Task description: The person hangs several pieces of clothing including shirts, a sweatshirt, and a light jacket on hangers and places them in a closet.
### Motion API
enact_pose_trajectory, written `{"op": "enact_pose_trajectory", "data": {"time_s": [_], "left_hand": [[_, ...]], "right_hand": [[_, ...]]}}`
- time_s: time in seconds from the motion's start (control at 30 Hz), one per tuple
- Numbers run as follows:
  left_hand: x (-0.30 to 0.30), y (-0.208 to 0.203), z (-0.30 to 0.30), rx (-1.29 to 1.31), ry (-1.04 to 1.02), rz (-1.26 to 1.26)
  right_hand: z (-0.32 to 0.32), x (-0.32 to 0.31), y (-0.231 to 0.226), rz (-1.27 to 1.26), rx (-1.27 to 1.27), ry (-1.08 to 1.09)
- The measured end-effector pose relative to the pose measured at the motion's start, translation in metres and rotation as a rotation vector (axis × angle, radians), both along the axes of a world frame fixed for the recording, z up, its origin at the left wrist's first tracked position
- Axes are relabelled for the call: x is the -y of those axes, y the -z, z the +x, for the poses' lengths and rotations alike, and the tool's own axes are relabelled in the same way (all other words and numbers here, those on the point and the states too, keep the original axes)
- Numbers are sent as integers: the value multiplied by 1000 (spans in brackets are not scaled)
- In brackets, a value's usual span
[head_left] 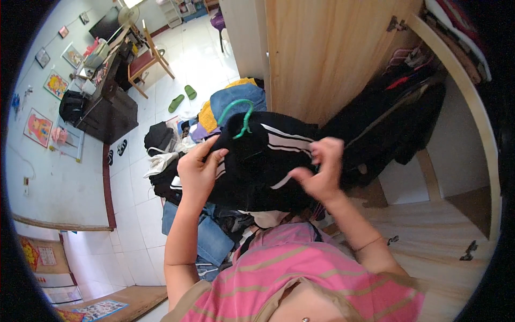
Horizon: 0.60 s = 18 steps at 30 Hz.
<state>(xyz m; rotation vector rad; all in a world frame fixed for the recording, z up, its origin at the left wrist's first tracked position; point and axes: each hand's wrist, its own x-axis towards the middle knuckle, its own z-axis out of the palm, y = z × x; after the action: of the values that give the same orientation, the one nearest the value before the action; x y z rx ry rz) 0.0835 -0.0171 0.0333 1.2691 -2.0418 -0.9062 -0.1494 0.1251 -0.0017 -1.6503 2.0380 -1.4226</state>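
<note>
A black jacket [252, 161] with white stripes along its sleeves hangs in front of me on a green clothes hanger [249, 121], whose hook stands up out of the collar. My left hand [198, 166] is closed on the jacket's left shoulder, thumb and fingers pinching the cloth. At the other shoulder is my right hand [322, 169], its thumb stretched away from its half-curled fingers. It is beside the striped sleeve, with no cloth plainly gripped.
Heaped clothes, including jeans [214, 241] and a yellow garment [206, 115], lie around the jacket. An open wardrobe [458, 123] at right holds hanging dark clothes [386, 118]. Green slippers [176, 103], a wooden chair [142, 63] and a dark desk [115, 115] stand farther left.
</note>
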Motion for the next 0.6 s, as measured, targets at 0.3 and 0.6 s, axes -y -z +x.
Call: {"op": "enact_pose_trajectory", "data": {"time_s": [0.3,0.6], "left_hand": [[-8,-1,-3,-140,-53,203],[17,46,30,331,432,-170]], "right_hand": [[18,17,103,162,143,263],[-81,70,-46,117,756,-178]]}}
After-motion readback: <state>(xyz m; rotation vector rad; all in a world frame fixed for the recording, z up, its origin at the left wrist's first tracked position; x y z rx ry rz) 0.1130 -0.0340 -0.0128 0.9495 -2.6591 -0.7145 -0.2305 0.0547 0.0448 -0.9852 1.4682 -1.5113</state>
